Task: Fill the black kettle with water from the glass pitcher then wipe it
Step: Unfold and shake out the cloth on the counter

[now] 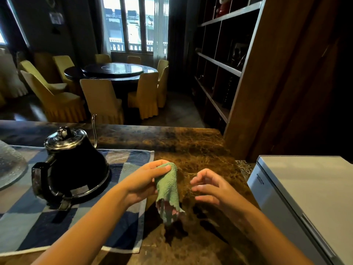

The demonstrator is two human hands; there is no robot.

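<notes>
The black kettle [76,169] stands on a blue checked towel [122,217] at the left, its shiny lid on and its thin spout rising behind it. At the far left edge shows part of the glass pitcher [10,165]. My left hand [143,180] grips a green cloth [169,190] just right of the kettle; the cloth hangs down over the marble counter. My right hand [210,188] hovers a little to the right of the cloth, fingers loosely curled, holding nothing.
The brown marble counter [191,146] runs to a far edge, with a dining table and yellow chairs beyond. A white appliance [305,197] stands at the right, and a dark wooden shelf unit [257,92] rises behind it.
</notes>
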